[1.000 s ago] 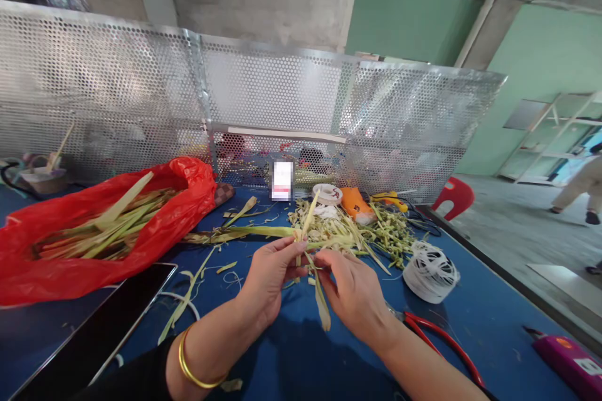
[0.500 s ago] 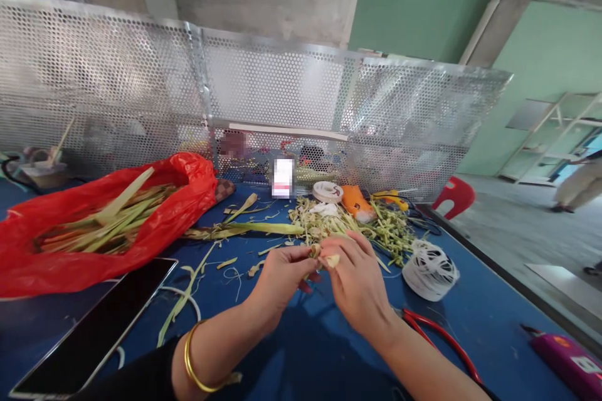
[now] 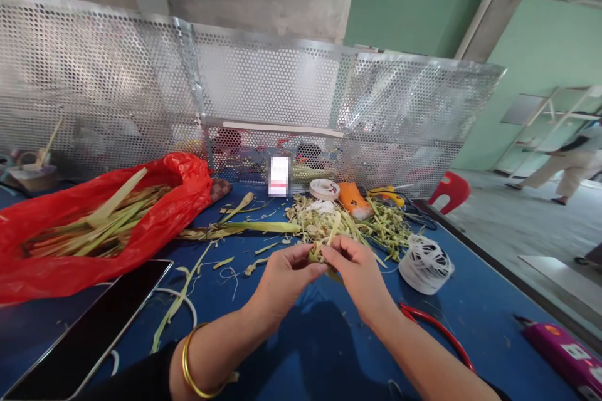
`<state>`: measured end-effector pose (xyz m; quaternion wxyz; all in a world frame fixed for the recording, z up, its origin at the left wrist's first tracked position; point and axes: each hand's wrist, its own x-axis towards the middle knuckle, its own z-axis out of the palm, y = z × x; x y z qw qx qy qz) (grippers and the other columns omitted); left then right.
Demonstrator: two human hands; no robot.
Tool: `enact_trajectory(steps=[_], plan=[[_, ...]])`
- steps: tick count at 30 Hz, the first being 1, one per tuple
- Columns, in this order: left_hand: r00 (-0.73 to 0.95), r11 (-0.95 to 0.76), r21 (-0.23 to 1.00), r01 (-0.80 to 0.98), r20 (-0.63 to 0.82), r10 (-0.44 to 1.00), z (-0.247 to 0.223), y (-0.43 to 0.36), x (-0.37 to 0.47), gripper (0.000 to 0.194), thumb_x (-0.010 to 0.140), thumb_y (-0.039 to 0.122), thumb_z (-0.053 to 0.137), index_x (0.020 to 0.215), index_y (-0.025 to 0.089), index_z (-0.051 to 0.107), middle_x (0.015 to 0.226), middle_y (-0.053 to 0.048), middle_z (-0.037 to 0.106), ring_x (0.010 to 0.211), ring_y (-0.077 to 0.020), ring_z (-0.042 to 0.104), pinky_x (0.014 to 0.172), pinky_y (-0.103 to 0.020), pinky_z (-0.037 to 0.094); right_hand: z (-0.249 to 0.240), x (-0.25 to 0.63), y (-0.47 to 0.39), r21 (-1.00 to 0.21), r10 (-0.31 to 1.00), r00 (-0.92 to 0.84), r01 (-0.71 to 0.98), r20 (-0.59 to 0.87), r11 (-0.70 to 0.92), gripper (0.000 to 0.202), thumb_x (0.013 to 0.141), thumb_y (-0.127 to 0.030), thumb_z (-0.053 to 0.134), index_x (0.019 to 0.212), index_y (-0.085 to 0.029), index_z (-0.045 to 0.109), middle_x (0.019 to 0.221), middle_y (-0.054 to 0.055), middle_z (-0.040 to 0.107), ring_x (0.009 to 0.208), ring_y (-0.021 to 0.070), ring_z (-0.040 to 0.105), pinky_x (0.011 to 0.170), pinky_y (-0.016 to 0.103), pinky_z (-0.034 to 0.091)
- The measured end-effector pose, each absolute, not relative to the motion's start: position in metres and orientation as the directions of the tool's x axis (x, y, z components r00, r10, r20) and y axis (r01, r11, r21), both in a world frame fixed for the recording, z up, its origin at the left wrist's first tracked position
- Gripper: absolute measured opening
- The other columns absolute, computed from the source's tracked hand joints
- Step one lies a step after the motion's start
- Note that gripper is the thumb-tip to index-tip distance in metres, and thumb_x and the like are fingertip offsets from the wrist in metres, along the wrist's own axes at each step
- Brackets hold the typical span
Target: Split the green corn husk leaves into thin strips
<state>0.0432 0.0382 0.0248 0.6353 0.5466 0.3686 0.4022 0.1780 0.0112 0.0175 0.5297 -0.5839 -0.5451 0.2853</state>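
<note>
My left hand [image 3: 283,281] pinches a small rolled piece of pale green-yellow plant leaf [image 3: 316,253] between thumb and fingers, over the blue table. The fingers of my right hand [image 3: 363,279] close on the same piece from the other side, and a pale strip end [image 3: 335,227] sticks up above them. Part of the piece is hidden by the fingertips. Just beyond lies a heap of leaf scraps [image 3: 308,218], and a long green leaf [image 3: 268,226] stretches left from it. Red-handled pliers or cutters [image 3: 442,329] lie partly under my right forearm.
A red plastic bag [image 3: 188,185] of long dry leaves and a black-screened tablet [image 3: 101,326] occupy the left. To the right are a white twine roll [image 3: 426,266], an orange packet [image 3: 353,200] and a purple tool [image 3: 559,351]. A perforated metal screen [image 3: 273,81] stands behind. A person [image 3: 571,156] walks at far right.
My right hand has turned, its fingers now bent in over the rolled leaf, and the strip end points upward. The view has shifted slightly. The person at far right has come further into view.
</note>
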Motion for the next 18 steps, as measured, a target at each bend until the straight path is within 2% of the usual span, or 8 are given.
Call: enact_trajectory(steps=[2, 8, 14, 18], plan=[[0.402, 0.068, 0.994, -0.086, -0.028, 0.915, 0.025, 0.037, 0.044, 0.024, 0.061, 0.025, 0.072, 0.083, 0.016, 0.075, 0.055, 0.003, 0.056, 0.048, -0.0069, 0.039, 0.045, -0.019, 0.029, 0.017, 0.177, 0.011, -0.933, 0.937, 0.252, 0.325, 0.244, 0.155, 0.032, 0.080, -0.038, 0.055, 0.057, -0.020, 0.041, 0.055, -0.006, 0.035, 0.052, 0.0104, 0.033, 0.048, 0.023, 0.028], [0.361, 0.042, 0.998, -0.055, -0.020, 0.932, 0.020, 0.037, 0.044, 0.023, 0.066, 0.028, 0.069, 0.084, 0.016, 0.075, 0.055, 0.003, 0.056, 0.048, -0.0065, 0.038, 0.043, -0.018, 0.028, 0.018, 0.178, 0.010, -0.851, 0.912, 0.251, 0.499, 0.326, 0.167, 0.032, 0.082, -0.037, 0.053, 0.058, -0.021, 0.041, 0.053, -0.006, 0.036, 0.054, 0.0113, 0.034, 0.050, 0.024, 0.028], [0.287, 0.125, 0.986, -0.113, -0.088, 0.954, 0.015, 0.039, 0.044, 0.047, 0.061, 0.034, 0.077, 0.102, 0.013, 0.067, 0.049, 0.005, 0.054, 0.045, -0.0090, 0.046, 0.039, -0.018, 0.030, 0.016, 0.178, 0.013, -0.938, 0.962, 0.221, 0.338, 0.161, 0.079, 0.039, 0.081, -0.044, 0.053, 0.054, -0.021, 0.040, 0.047, -0.007, 0.031, 0.047, 0.0099, 0.030, 0.045, 0.024, 0.024], [0.296, 0.165, 0.976, -0.142, -0.117, 0.948, 0.016, 0.038, 0.043, 0.035, 0.060, 0.035, 0.078, 0.086, 0.012, 0.069, 0.051, 0.004, 0.055, 0.046, -0.0071, 0.045, 0.039, -0.017, 0.031, 0.017, 0.177, 0.013, -0.899, 0.943, 0.261, 0.431, 0.208, 0.079, 0.039, 0.078, -0.044, 0.058, 0.053, -0.021, 0.041, 0.048, -0.007, 0.035, 0.047, 0.0101, 0.033, 0.046, 0.024, 0.027]])
